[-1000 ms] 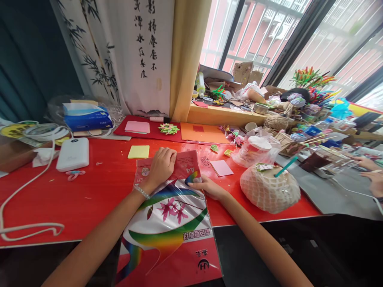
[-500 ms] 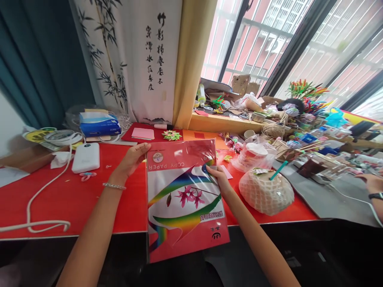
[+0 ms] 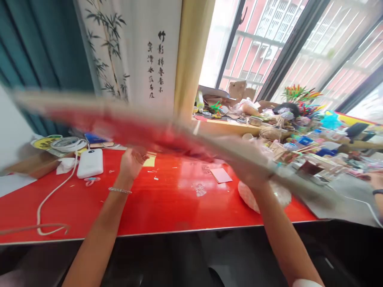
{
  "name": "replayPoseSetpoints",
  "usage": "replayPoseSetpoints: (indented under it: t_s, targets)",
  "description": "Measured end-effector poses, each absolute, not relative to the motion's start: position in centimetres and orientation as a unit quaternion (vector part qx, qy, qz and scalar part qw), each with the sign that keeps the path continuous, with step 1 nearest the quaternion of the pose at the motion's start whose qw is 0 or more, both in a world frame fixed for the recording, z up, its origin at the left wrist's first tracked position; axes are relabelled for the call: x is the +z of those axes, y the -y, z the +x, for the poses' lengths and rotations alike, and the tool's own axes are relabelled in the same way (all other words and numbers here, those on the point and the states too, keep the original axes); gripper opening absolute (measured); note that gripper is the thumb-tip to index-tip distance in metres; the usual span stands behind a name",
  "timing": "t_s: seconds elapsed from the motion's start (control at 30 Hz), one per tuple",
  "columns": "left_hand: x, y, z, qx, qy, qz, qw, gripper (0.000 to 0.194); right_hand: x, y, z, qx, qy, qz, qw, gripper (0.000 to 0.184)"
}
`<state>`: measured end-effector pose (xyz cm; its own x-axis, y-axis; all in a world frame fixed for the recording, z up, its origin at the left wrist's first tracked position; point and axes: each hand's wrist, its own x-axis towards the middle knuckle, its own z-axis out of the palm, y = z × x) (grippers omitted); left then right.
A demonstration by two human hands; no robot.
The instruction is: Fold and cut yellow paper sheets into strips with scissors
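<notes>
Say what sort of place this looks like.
Probably an indoor craft corner, at home or in a workshop: a pink paper square lies on a red table, with twine and heaped odds and ends by the window.

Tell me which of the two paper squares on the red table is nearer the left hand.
The yellow square, just beside the left hand; the pink square lies well off to the right.
</notes>
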<state>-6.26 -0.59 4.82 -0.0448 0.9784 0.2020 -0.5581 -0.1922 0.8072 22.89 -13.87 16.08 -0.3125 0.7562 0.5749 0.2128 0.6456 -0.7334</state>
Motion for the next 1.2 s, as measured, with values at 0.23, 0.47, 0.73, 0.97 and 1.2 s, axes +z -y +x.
replayPoseSetpoints:
  t_s: [0.23, 0.47, 0.73, 0.97, 1.2]
  targets:
    - [5.3, 1.8, -5.4, 0.647, -0.192, 0.403, 0.618, 0.029, 3.0, 13.9, 24.0, 0.309, 0.907, -0.211, 0.193, 0.049]
    - [3.5, 1.0, -4.1, 0.515, -0.398, 0.645, 0.4, 0.043, -0.9, 14.4, 26.6, 0.396, 0.86, -0.254, 0.198, 0.035]
    - [-2.2, -1.4, -3.0, 0.342, -0.477, 0.773, 0.241, 0.018, -0.5, 13.7, 27.5, 0.463, 0.82, -0.262, 0.209, 0.043]
    - [-1.4, -2.5, -5.5, 0.233, -0.464, 0.824, 0.228, 0.024, 2.3, 12.7, 28.6, 0.453, 0.802, -0.376, 0.101, 0.043]
    - [-0.3, -2.0, -7.8, 0.145, -0.408, 0.842, 0.323, 0.037, 7.7, 15.3, 24.4, 0.331, 0.843, -0.306, 0.294, 0.033]
